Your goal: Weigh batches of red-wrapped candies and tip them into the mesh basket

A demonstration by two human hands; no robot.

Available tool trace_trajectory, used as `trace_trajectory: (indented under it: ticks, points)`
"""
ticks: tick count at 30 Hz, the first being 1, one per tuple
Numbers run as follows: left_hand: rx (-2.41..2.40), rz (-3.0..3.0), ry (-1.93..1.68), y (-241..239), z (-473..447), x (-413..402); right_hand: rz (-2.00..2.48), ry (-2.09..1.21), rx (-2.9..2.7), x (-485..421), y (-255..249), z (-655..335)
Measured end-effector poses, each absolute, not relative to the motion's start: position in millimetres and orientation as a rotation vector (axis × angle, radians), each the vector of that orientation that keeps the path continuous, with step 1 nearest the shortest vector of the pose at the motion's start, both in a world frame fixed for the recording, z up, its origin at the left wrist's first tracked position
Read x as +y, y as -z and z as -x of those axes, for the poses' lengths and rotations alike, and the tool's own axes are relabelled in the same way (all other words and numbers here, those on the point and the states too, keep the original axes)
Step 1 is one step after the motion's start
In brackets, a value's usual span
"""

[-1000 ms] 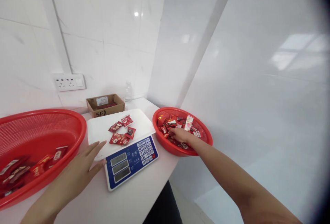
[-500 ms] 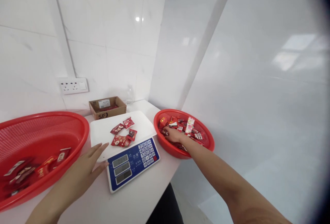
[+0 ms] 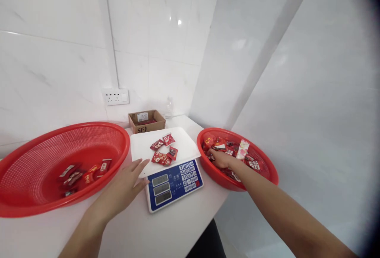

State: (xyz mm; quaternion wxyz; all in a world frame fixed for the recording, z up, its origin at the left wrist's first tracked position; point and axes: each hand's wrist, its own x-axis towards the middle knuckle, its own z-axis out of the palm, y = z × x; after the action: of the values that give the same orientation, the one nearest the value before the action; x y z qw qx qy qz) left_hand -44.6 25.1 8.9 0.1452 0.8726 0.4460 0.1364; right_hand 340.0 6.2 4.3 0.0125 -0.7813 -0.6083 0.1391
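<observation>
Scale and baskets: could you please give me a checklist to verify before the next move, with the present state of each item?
1. The right hand is inside the small red basket, on the loose packets: ok.
2. The right hand grips a packet: cannot tell, fingertips hidden among the wrappers.
3. The left hand is clear of the scale platter: not ok, open fingertips lie at its front-left corner.
4. The red packets lie fully on the platter: ok.
5. The scale display is readable: cannot tell, digits too small.
</observation>
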Motion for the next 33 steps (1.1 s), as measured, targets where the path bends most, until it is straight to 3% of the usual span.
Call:
trace_trajectory:
  ticks: [7, 14, 20, 33]
  points:
    - [1.276, -2.528, -0.389, -15, 47, 23, 2.456, -0.277, -1.796, 10, -20, -344]
    - [1.23, -2.517, -0.367, -17, 45, 23, 2.017, -0.26, -1.829, 36, -59, -296]
    - [1.27, -2.498, -0.342, -18, 48, 21, 1.815, -0.464, -1.873, 75, -49, -224]
    - [1.26, -2.482, -0.393, -22, 50, 21, 1.857, -0.225, -2.094, 86, -28, -220]
